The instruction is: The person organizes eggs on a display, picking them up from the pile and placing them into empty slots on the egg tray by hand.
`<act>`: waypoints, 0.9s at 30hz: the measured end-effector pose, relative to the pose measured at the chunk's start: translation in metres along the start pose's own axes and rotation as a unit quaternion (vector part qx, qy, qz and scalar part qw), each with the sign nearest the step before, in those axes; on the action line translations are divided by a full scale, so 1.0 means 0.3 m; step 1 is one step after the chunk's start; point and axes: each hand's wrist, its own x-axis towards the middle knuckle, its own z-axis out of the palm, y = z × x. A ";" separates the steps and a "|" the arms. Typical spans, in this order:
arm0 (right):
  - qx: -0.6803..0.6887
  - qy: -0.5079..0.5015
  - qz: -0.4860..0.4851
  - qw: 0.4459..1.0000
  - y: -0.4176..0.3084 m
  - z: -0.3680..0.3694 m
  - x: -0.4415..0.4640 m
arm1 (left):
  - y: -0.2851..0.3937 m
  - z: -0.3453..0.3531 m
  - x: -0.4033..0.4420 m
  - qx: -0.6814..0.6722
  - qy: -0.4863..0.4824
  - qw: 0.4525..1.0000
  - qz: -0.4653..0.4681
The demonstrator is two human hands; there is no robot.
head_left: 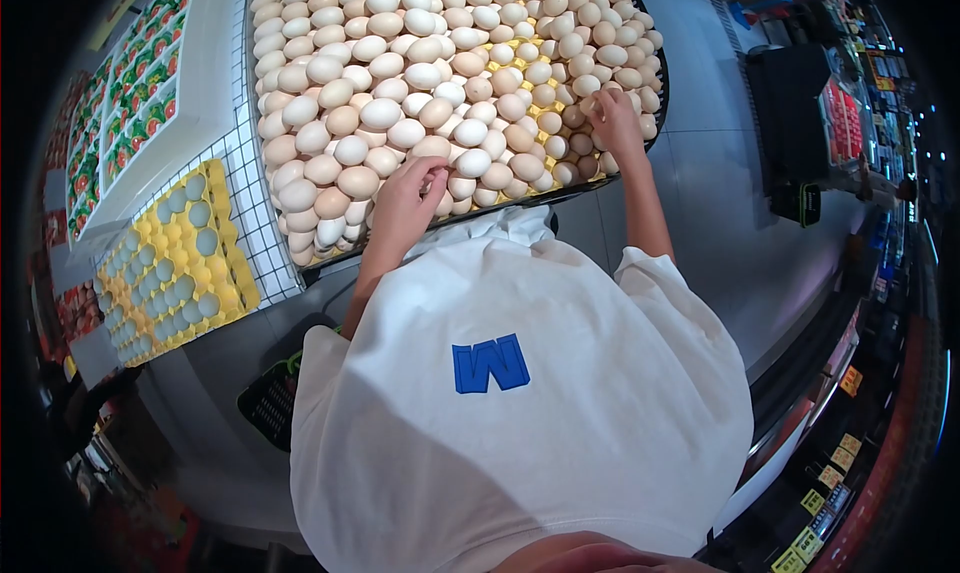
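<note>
A wide display of brown and cream eggs (385,113) fills the top middle of the head view, piled in rows. My left hand (410,198) rests over the eggs near the front edge, its fingers curled inward. Whether anything is inside those fingers is hidden. Beside its fingertips lies a pale egg (473,163). Farther right, my right hand (618,123) reaches down among the eggs with bent fingers closed round an egg, mostly covered by them. Between the hands, yellow egg trays (543,95) show through gaps in the pile.
Left of the display, a yellow tray (232,238) holds several bluish eggs beside a white-tiled ledge (262,213). Behind it stand white boxes with green and red packs (140,103). A dark basket (270,398) is at lower left. Grey floor (705,163) stretches right towards shop shelves.
</note>
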 end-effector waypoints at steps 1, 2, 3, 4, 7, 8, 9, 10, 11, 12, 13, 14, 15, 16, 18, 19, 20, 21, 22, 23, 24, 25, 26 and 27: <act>-0.019 0.020 -0.013 1.000 -0.014 -0.005 -0.001 | -0.002 -0.001 -0.001 0.001 0.000 1.000 -0.001; -0.038 0.041 -0.027 0.998 -0.045 -0.019 0.005 | -0.003 0.000 -0.002 -0.003 0.001 1.000 0.001; -0.037 0.041 -0.027 0.998 -0.082 -0.027 0.014 | -0.005 0.001 -0.003 -0.006 0.002 1.000 0.002; -0.003 0.018 -0.034 0.999 -0.127 -0.027 0.024 | -0.008 0.003 -0.003 -0.005 0.001 1.000 0.001; 0.139 -0.043 -0.089 0.985 -0.286 -0.003 0.039 | -0.014 0.007 -0.003 0.000 0.000 1.000 0.002; 0.157 -0.076 -0.112 0.978 -0.329 0.017 0.040 | -0.014 0.008 -0.004 0.001 0.000 1.000 -0.002; 0.205 -0.109 -0.115 0.966 -0.386 0.015 0.046 | -0.015 0.007 -0.005 0.003 0.000 1.000 -0.005; 0.231 -0.126 -0.127 0.956 -0.434 0.009 0.055 | -0.017 0.006 -0.006 0.005 -0.001 1.000 -0.006; 0.257 -0.144 -0.138 0.946 -0.466 0.009 0.062 | -0.019 0.006 -0.008 0.003 0.003 1.000 -0.004; 0.258 -0.143 -0.137 0.946 -0.466 0.042 0.067 | -0.022 0.007 -0.009 0.001 0.007 1.000 -0.002; 0.240 -0.156 -0.168 0.943 -0.450 0.092 0.075 | -0.026 0.008 -0.013 0.002 0.005 1.000 -0.001; 0.221 -0.169 -0.199 0.940 -0.455 0.105 0.083 | -0.029 0.008 -0.016 0.000 0.010 1.000 -0.001; 0.221 -0.167 -0.196 0.941 -0.456 0.113 0.086 | -0.030 0.008 -0.016 -0.001 0.014 1.000 0.000; 0.220 -0.169 -0.207 0.938 -0.453 0.118 0.087 | -0.029 0.007 -0.017 -0.002 0.011 1.000 0.002; 0.219 -0.171 -0.216 0.936 -0.445 0.111 0.088 | -0.029 0.005 -0.019 -0.013 0.010 1.000 -0.006; 0.227 -0.176 -0.217 0.933 -0.439 0.110 0.092 | -0.032 0.006 -0.018 -0.013 0.008 1.000 -0.004; 0.235 -0.181 -0.218 0.930 -0.437 0.106 0.095 | -0.036 0.009 -0.016 -0.009 0.009 1.000 0.000; 0.234 -0.181 -0.218 0.930 -0.430 0.097 0.093 | -0.038 0.011 -0.014 -0.006 0.011 1.000 0.004; 0.293 -0.178 -0.178 0.922 -0.418 0.080 0.081 | -0.039 0.012 -0.014 -0.007 0.011 1.000 0.004; 0.352 -0.174 -0.136 0.910 -0.406 0.059 0.067 | -0.037 0.011 -0.014 -0.009 0.008 1.000 -0.002; 0.351 -0.175 -0.135 0.910 -0.392 0.028 0.053 | -0.035 0.011 -0.015 -0.012 0.005 1.000 -0.009; 0.373 -0.181 -0.073 0.907 -0.373 -0.011 0.041 | -0.035 0.012 -0.014 -0.013 0.004 1.000 -0.009; 0.394 -0.185 -0.011 0.900 -0.346 -0.043 0.027 | -0.036 0.012 -0.013 -0.010 0.002 1.000 -0.009; 0.393 -0.186 -0.010 0.901 -0.308 -0.068 0.011 | -0.036 0.013 -0.012 -0.008 0.000 1.000 -0.010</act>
